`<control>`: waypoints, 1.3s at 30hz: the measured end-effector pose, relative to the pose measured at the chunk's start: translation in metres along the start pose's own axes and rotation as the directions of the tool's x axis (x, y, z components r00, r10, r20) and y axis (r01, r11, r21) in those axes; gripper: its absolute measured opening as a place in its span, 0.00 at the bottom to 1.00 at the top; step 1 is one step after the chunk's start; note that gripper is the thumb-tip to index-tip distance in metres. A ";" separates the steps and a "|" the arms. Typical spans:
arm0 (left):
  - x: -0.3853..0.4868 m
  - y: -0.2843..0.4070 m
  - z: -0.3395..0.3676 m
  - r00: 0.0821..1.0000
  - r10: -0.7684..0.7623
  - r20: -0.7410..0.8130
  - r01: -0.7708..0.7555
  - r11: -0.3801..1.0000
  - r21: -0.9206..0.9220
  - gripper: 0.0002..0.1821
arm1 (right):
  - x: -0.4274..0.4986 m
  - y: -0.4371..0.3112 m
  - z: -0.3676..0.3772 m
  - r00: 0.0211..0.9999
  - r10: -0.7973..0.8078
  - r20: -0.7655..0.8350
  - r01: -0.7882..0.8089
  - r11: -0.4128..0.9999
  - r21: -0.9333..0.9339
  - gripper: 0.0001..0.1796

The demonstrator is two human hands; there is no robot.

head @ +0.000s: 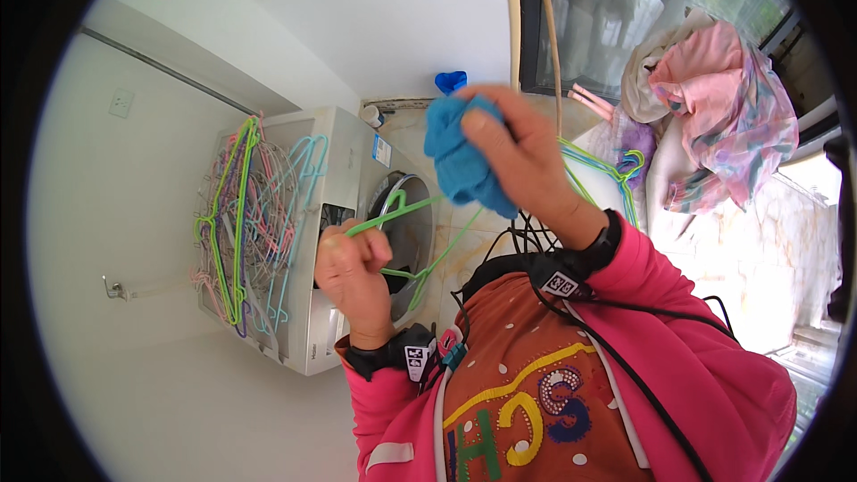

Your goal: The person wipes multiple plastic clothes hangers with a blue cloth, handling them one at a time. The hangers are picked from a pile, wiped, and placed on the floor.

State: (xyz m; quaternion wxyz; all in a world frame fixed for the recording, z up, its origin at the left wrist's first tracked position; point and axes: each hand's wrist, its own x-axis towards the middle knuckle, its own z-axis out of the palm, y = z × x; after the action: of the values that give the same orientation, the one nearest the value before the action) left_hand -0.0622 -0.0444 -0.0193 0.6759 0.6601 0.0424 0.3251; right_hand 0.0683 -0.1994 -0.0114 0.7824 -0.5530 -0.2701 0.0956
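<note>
My left hand (355, 271), its fingers curled, grips a green plastic hanger (400, 211) in front of the washing machine's round door. Bunched blue cloth (462, 150) is in my right hand (522, 154), with the thumb pressed on it. The hanger's upper arm reaches the lower edge of the cloth, which hides its end. Slightly blurred, my right hand is higher in the picture than the left.
A silver washing machine (341, 140) stands at left, a tangled heap of wire and plastic hangers (268, 207) on top. At right, green and blue hangers (626, 177) lie near pink patterned fabric (710, 94). A bamboo pole (550, 33) stands by the window. Black cables cross my front.
</note>
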 end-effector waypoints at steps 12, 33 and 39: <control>0.004 0.035 -0.032 0.988 0.144 -0.054 -0.154 0.917 -0.369 0.25 | 0.000 0.074 -0.035 0.846 -0.258 0.466 0.501 0.682 -0.533 0.14; 0.030 0.018 -0.073 0.891 0.228 -0.392 0.009 0.855 0.518 0.16 | 0.021 0.092 -0.078 0.876 -0.270 0.400 0.482 0.437 -0.759 0.17; 0.027 0.014 -0.032 0.904 0.338 0.260 -0.336 0.187 0.923 0.23 | 0.027 0.070 -0.044 0.717 -0.268 0.643 0.695 0.216 -0.685 0.15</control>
State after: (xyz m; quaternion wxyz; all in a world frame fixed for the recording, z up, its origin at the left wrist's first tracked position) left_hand -0.0618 -0.0049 -0.0002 0.0545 0.9223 0.0837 0.3735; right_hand 0.1245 -0.1967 -0.0774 0.2692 -0.7330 -0.5870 -0.2137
